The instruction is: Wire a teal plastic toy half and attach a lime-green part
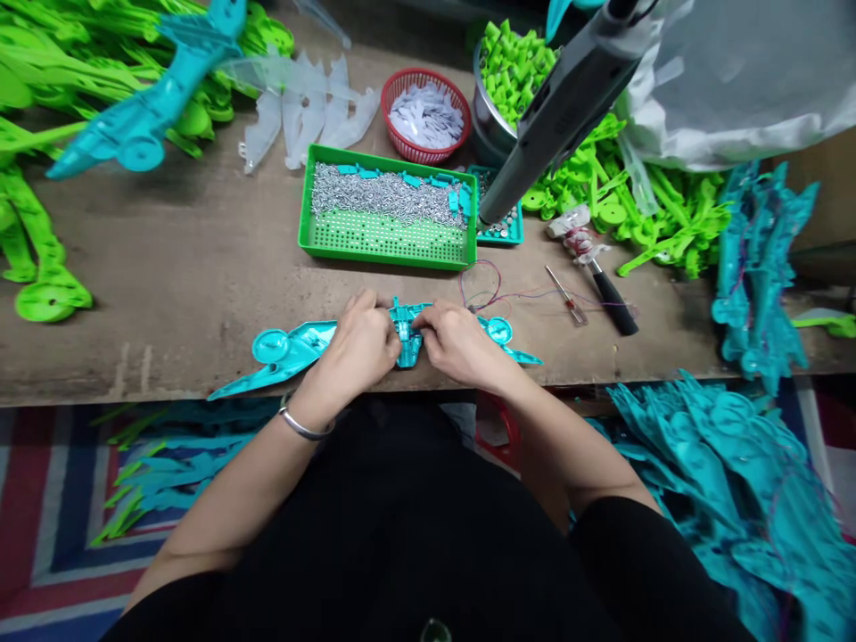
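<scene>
A long turquoise plastic shell [294,348] lies across the front of the table, its inner side up. At its middle, my left hand [365,339] is closed with the fingertips on the shell. My right hand [458,339] is closed at the other side of the middle, thumb and forefinger pinched together. Whatever the right fingers pinch is hidden. Thin red and blue wires [491,283] run from behind the right hand across the table.
Behind the hands stands a green tray [388,259] of screws and small turquoise parts. A red basket [426,152], a grey upright tool [548,125], a hammer [612,294] and a small screwdriver [565,294] are nearby. Green parts [46,259] pile left; turquoise shells [755,473] heap right.
</scene>
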The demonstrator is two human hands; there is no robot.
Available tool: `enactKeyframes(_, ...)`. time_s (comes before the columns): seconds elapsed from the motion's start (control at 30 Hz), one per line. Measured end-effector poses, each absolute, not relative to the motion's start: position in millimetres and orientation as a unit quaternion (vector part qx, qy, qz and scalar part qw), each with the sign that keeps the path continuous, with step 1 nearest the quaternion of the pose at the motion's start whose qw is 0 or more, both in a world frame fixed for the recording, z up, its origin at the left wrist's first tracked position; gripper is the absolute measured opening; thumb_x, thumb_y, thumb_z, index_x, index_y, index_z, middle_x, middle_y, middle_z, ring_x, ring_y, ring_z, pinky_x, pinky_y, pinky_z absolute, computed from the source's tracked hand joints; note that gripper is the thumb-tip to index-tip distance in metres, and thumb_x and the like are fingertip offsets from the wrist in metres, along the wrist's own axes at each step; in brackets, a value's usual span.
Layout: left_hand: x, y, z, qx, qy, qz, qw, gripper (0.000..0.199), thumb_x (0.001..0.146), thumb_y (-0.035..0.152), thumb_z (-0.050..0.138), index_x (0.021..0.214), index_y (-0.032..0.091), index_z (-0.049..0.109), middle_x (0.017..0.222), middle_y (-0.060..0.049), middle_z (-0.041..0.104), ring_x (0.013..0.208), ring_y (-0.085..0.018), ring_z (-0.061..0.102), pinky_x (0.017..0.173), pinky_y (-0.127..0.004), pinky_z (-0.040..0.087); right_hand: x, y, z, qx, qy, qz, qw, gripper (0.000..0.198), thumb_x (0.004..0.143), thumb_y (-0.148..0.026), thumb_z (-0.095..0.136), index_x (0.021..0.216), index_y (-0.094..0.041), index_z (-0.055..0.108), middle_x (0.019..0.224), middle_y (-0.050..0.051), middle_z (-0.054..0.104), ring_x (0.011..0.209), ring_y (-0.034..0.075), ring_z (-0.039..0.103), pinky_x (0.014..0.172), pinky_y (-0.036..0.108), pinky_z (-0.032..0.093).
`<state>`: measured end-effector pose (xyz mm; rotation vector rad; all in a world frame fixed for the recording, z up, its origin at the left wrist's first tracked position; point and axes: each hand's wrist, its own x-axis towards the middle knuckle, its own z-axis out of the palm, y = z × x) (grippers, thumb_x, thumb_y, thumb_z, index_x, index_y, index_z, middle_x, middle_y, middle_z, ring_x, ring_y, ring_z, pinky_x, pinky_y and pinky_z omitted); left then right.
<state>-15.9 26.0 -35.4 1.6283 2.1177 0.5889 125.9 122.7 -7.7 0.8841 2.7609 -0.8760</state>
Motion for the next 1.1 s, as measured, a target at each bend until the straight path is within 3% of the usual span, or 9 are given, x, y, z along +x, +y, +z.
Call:
enactKeyframes(0.17, -31, 16, -31, 0.554, 0.753, 0.269, 0.233, 0.008, 0.083, 0.018, 0.057, 0.078, 0.017, 0.063, 0.109, -0.011, 0.064, 0.106, -0.024, 0.065, 0.096, -0.040, 0.053, 124, 119, -12, 0.326, 0.887, -0.326, 0.023, 0.020, 0.082, -0.010, 0.053, 0.096, -0.014, 0.067, 0.087, 0.007, 0.072, 0.076, 0.017, 0.063, 0.070, 0.027, 0.041)
enactKeyframes(0.33, -34, -6, -34, 0.569, 0.752, 0.284, 0.172, 0.006, 0.088, 0.021, 0.056, 0.084, 0.020, 0.060, 0.123, -0.012, 0.062, 0.121, -0.030, 0.058, 0.101, -0.051, 0.047, 123, 119, -11, 0.303, 0.903, -0.305, 0.013, 0.025, 0.077, -0.006, 0.052, 0.094, -0.014, 0.069, 0.094, 0.010, 0.074, 0.086, 0.020, 0.065, 0.077, 0.029, 0.043)
enactKeyframes(0.53, -36, -20, -49, 0.562, 0.740, 0.342, 0.138, 0.003, 0.090, 0.019, 0.053, 0.091, 0.022, 0.052, 0.122, -0.011, 0.062, 0.120, -0.028, 0.060, 0.098, -0.050, 0.050, 121, 116, -9, 0.329, 0.897, -0.295, 0.024, 0.020, 0.086, -0.014, 0.053, 0.097, -0.020, 0.069, 0.093, 0.005, 0.075, 0.084, 0.019, 0.066, 0.075, 0.029, 0.041)
enactKeyframes(0.77, -41, -23, -53, 0.554, 0.717, 0.400, 0.135, 0.006, 0.091, 0.016, 0.051, 0.093, 0.021, 0.049, 0.127, -0.014, 0.056, 0.114, -0.024, 0.065, 0.099, -0.046, 0.053, 116, 117, -16, 0.259, 0.912, -0.317, -0.012, 0.023, 0.079, -0.005, 0.052, 0.095, -0.013, 0.066, 0.095, 0.009, 0.071, 0.081, 0.017, 0.063, 0.075, 0.026, 0.043)
enactKeyframes(1.0, -46, -27, -51, 0.537, 0.711, 0.427, 0.153, 0.005, 0.092, 0.017, 0.050, 0.095, 0.021, 0.048, 0.130, -0.014, 0.054, 0.117, -0.025, 0.065, 0.101, -0.047, 0.053, 119, 110, -11, 0.253, 0.929, -0.268, 0.031, 0.041, 0.085, -0.005, 0.043, 0.121, -0.013, 0.060, 0.103, 0.011, 0.072, 0.093, 0.022, 0.065, 0.082, 0.032, 0.045)
enactKeyframes(1.1, -50, -31, -47, 0.561, 0.710, 0.400, 0.145, 0.006, 0.093, 0.017, 0.050, 0.096, 0.021, 0.048, 0.133, -0.014, 0.054, 0.126, -0.027, 0.058, 0.104, -0.050, 0.051, 120, 112, -11, 0.278, 0.913, -0.292, 0.056, 0.041, 0.086, -0.007, 0.045, 0.124, -0.015, 0.058, 0.102, 0.008, 0.074, 0.088, 0.020, 0.066, 0.082, 0.031, 0.045)
